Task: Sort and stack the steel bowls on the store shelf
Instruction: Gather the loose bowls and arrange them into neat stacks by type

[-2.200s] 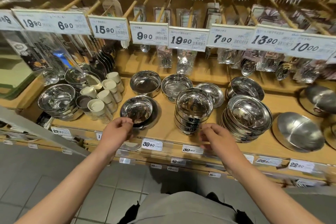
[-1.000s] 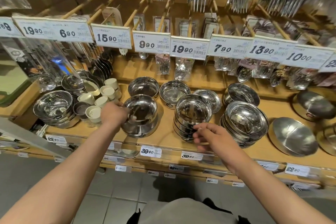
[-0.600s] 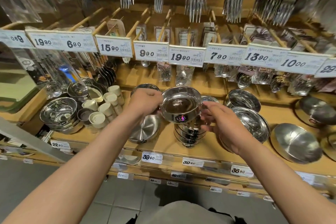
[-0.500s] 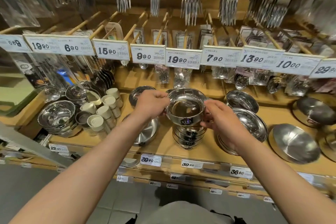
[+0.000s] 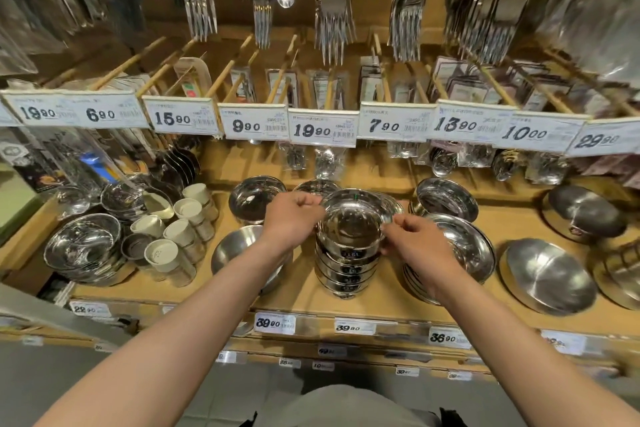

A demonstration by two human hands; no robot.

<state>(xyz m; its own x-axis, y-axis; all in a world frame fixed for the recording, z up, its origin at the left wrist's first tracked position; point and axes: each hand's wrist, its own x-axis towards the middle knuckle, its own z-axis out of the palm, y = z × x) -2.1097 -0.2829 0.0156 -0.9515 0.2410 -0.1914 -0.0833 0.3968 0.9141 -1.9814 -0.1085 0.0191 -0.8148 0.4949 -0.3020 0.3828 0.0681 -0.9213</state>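
Note:
A steel bowl (image 5: 351, 229) with a dark sticker sits on top of a stack of like bowls (image 5: 344, 274) at the middle of the wooden shelf (image 5: 381, 298). My left hand (image 5: 291, 222) holds its left rim with curled fingers. My right hand (image 5: 415, 246) pinches its right rim. A wide shallow steel dish (image 5: 239, 250) lies just left of the stack, partly hidden by my left forearm. Behind stand single bowls (image 5: 254, 198).
Nested wide bowls (image 5: 464, 246) sit right of the stack, with flat pans (image 5: 547, 274) beyond. White cups (image 5: 180, 229) and a bowl stack (image 5: 83, 246) fill the left. Price tags (image 5: 322, 130) and hanging forks (image 5: 334, 21) overhang the shelf.
My left hand lifted the bowl off the wide dish, both hands carried it right, and it now rests lower on the centre stack. The camera tilted up.

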